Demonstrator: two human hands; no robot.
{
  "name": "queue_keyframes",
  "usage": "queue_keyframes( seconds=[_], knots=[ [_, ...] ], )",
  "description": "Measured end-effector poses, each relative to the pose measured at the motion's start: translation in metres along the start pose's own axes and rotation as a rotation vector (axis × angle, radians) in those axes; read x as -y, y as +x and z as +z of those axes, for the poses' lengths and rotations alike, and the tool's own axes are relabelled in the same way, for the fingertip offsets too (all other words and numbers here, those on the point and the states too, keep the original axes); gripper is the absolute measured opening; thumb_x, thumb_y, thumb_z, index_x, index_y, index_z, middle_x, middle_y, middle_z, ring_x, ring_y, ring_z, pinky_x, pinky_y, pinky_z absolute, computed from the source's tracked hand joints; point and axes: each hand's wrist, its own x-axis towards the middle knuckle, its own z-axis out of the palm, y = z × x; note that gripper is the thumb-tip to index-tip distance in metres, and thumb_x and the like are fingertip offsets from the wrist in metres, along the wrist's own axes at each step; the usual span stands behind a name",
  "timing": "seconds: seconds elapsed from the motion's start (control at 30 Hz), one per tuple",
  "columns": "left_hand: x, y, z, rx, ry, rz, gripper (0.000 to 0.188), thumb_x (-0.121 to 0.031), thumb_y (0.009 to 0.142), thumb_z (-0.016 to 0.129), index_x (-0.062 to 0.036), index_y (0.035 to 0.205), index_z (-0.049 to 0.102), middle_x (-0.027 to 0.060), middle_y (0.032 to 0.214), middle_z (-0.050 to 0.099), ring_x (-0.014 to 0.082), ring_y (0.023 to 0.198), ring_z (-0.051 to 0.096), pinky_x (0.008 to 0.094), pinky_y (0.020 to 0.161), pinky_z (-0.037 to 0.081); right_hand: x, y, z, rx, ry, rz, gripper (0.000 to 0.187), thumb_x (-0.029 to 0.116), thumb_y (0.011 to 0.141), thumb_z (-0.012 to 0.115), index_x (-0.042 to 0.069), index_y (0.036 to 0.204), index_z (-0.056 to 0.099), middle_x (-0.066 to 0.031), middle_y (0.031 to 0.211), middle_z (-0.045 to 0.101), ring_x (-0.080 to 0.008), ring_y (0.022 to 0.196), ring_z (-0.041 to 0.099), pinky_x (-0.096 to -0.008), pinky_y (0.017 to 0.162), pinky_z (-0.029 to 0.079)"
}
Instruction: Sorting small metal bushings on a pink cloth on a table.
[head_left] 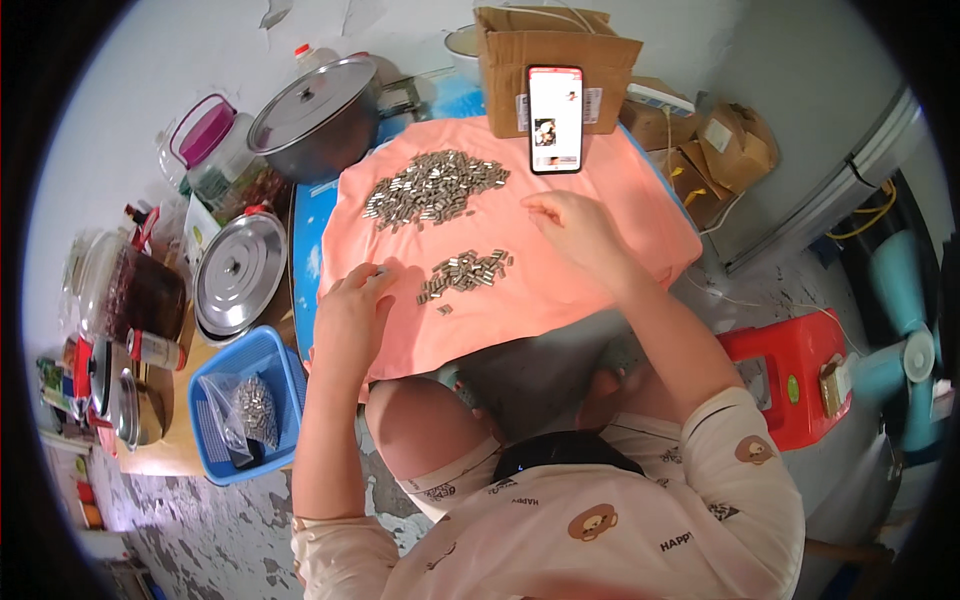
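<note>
Two heaps of metal pieces on the cloth, more in a bag

From the head view, a small heap (465, 273) of short silvery metal pieces is lying on a pink cloth (560, 300) that is covering most of the blue tabletop (309, 228). A large heap (432, 188) of similar pieces is spreading beyond the small heap, a little to its left. A few loose pieces (445, 310) are lying just on its near side.

The left hand (352, 308) is resting left of the small heap, fingers curving; whether its grip is closing on a piece, I cannot tell. The right hand (580, 232) is reaching over the cloth beyond and right of that heap, its thumb and index finger bending toward each other; whether anything is between them, I cannot tell.

The work is looking partway: the pieces are forming two separate groups, but which group is finished is not showing.

Left of the small heap and nearer the person, a blue basket (286, 390) is holding a clear bag (222, 400) with more small silvery pieces (256, 410) inside. Beyond it to the left, a lidded pot (320, 150) is hiding its contents, and a purple-lidded jar (225, 165) is holding something dark reddish.
</note>
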Motion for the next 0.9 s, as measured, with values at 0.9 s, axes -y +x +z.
queue_keyframes(
  seconds=[0.9],
  knots=[
    [0.010,0.098,0.019,0.138,-1.153,-0.146,0.024,-0.001,0.078,0.056,-0.0005,0.101,0.056,0.0041,0.082,0.059,0.0106,0.071,0.055,0.0227,0.067,0.045,-0.008,0.086,0.031,0.152,-0.347,-0.095,0.007,0.010,0.070,0.056,0.004,0.071,0.058,-0.0113,0.072,0.060,-0.0263,0.068,0.058,-0.0360,0.063,0.046]
  ],
)
